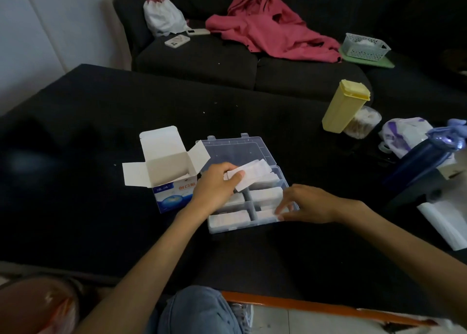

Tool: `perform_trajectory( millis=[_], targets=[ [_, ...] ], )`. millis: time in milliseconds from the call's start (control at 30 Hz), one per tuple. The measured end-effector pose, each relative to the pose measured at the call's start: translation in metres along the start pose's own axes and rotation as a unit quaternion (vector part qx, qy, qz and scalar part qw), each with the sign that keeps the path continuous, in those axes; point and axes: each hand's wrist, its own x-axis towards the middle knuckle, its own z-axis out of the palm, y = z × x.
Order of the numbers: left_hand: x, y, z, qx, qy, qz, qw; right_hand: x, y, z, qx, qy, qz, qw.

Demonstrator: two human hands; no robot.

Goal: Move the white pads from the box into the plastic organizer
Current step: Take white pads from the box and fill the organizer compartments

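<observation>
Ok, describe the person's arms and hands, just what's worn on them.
Both forearms are bare as far as the frame shows: no sleeves in view. The left hand and right hand wear no gloves; I see no watch, bracelet or rings.
</observation>
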Motion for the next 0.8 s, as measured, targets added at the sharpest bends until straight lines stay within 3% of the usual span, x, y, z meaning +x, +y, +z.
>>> perform_trajectory(
  millis=[133,267,367,433,600,800],
  targets=[
    [0.000,-0.001,0.000,-0.009,0.004,0.003,1.000,0.004,0.002,-0.005,0.001,-0.005,-0.031,1.000],
    [0.000,-0.002,-0.002,-0.016,0.007,0.001,1.000,0.007,0.001,-0.015,0.106,-0.006,-0.038,0.994],
    [-0.001,-0.004,-0.004,-0.025,0.006,-0.001,1.000,0.007,0.005,-0.022,0.143,0.040,-0.041,0.988],
    [-0.001,-0.007,-0.005,-0.030,0.009,-0.001,1.000,0.008,0.004,-0.024,0.118,0.083,-0.035,0.989],
    [-0.002,-0.009,-0.005,-0.026,0.005,-0.005,1.000,0.013,-0.004,-0.005,-0.063,0.156,-0.078,0.983],
    [-0.003,-0.011,-0.008,-0.023,-0.007,-0.008,1.000,0.022,0.001,0.002,-0.009,0.048,-0.048,0.998]
  ],
)
